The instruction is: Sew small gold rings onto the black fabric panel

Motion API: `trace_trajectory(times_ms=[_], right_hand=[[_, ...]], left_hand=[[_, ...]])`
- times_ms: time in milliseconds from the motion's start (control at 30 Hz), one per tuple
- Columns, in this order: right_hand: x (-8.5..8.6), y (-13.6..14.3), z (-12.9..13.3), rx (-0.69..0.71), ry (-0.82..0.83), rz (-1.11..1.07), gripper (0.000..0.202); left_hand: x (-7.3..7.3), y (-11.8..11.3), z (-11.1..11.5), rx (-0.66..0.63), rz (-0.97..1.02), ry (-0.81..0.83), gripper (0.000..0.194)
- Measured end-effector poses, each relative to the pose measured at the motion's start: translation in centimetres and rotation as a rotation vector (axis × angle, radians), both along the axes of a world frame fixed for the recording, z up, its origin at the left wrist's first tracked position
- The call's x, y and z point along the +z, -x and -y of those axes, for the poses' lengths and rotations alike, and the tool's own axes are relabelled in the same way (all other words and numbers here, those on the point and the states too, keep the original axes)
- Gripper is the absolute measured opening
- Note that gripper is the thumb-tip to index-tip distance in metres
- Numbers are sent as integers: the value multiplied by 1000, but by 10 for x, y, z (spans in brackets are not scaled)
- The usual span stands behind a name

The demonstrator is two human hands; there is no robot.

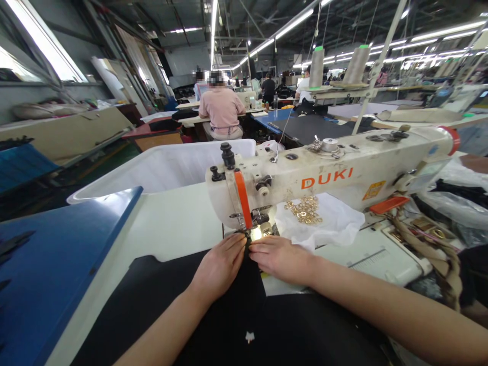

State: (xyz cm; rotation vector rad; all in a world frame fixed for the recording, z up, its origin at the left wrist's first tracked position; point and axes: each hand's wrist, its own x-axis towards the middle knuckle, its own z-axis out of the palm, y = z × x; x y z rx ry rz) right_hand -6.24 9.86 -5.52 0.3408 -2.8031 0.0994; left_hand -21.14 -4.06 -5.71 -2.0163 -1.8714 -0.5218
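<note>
A cream sewing machine (282, 173) with an orange stripe stands over the light table. Black fabric (160, 284) lies in front of it and runs up to the lit needle area. My left hand (221, 264) holds the fabric just left of the needle, its fingers close together. From the right, my right hand (280, 256) pinches the fabric edge by the presser foot, fingertips nearly meeting those of my left hand. The needle and the fabric edge beneath it are mostly hidden by my fingers.
Gold metal rings (307, 211) lie on a white cloth (339, 223) behind my right hand. At the left is a blue board (76, 249), with a white bin (171, 162) beyond the table. A person in pink (221, 109) sits farther off. Thread cones (316, 68) stand behind.
</note>
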Motion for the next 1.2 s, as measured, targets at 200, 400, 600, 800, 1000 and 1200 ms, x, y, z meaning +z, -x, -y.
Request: trace_trajectory(times_ms=[200,400,600,800,1000,1200], right_hand=[[2,0,0,9,0,11,19],[2,1,0,18,-6,20,17],[1,3,-2,30,-25,25,16],[0,4,-3,42,-6,15,16],[-1,6,-4,35,-9,11,15],[-3,8,-5,26,8,29,15]], left_hand=[[0,1,0,-1,12,14,27],[2,0,1,-5,47,6,28],[2,0,0,1,43,3,27],[5,-1,-2,-5,46,-24,25],[3,2,-3,-3,32,-22,26],[1,5,-5,14,44,-14,27]])
